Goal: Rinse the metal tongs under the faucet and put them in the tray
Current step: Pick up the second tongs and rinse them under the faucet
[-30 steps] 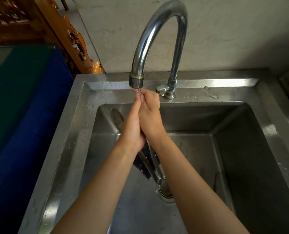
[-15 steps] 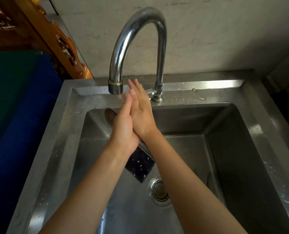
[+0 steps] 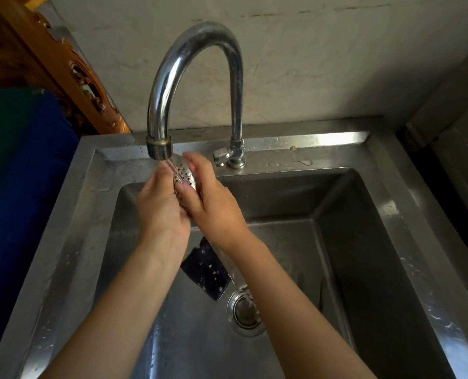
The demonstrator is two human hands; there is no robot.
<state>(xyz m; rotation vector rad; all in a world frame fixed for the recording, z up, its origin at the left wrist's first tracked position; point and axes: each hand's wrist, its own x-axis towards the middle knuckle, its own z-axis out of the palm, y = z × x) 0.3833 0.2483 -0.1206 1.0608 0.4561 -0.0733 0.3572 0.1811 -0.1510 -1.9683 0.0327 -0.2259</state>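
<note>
The metal tongs (image 3: 183,175) show a perforated spoon-shaped head right under the faucet spout (image 3: 159,149), with water running onto it. Their dark handle end (image 3: 205,272) hangs down into the sink below my wrists. My left hand (image 3: 160,206) cups the tongs from the left. My right hand (image 3: 211,198) wraps its fingers round the head from the right, thumb across the front. No tray is in view.
The steel sink (image 3: 96,214) has a deep basin with a round drain (image 3: 245,310) under my right forearm. The faucet base and lever (image 3: 231,157) stand on the back ledge. A carved wooden piece (image 3: 71,75) and blue cloth (image 3: 27,187) lie to the left.
My hands were pressed flat together around the tongs under the spout. They have parted, and the perforated head now shows between them in the water stream.
</note>
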